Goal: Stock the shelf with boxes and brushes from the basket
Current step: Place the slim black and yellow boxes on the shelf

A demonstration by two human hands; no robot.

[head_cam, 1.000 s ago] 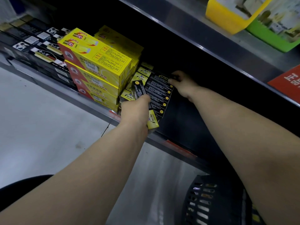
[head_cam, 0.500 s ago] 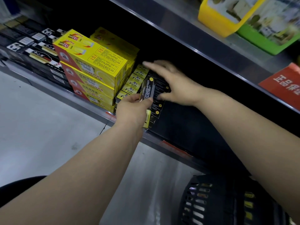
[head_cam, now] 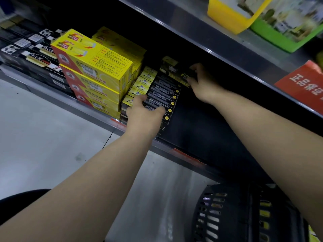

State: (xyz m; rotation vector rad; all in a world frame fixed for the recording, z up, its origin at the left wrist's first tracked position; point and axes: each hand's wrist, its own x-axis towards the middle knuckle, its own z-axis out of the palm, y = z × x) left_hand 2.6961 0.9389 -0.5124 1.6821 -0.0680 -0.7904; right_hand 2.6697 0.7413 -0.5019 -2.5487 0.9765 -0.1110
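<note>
— Why does our left hand [head_cam: 143,110] curl round the near end of the black boxes [head_cam: 162,95]?
— We brace them. The row lies just right of the yellow cartons [head_cam: 94,67], and finger and thumb clasping its front should stop it sliding towards the shelf [head_cam: 201,130] edge.
— And our right hand [head_cam: 201,84]?
— It pinches a single box [head_cam: 174,72] by one end, further back from the yellow cartons than the row. We judge it is meant for the back of that row, though blur hides the exact finger hold.
— The basket [head_cam: 227,215]?
— Well below the yellow cartons, off to their right. Yellow shows through its slots, so we probably have more to stock.
</note>
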